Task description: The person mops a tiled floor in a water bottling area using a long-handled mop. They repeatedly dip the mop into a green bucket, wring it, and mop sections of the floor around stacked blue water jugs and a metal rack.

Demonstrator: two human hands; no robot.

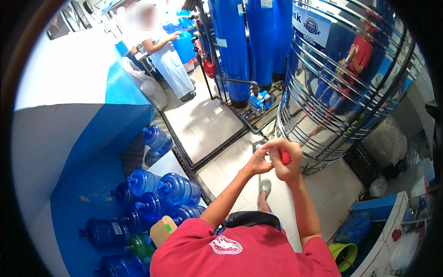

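In front of my chest my two hands are brought together above the tiled floor. A small red rounded object shows in my right hand, its fingers curled round it; its exact kind is unclear. My left hand meets the right one at the fingertips, with thumb and fingers bent inward. Whatever lies between its fingers is too small to name. A dark fitting appears just past the left fingers, and I cannot tell whether I touch it.
Several blue water jugs crowd the left, beside a cardboard box. Ahead stand tall blue tanks, a blue pump and black pipes. A shiny ringed steel tank rises at right. Another person handles a blue container.
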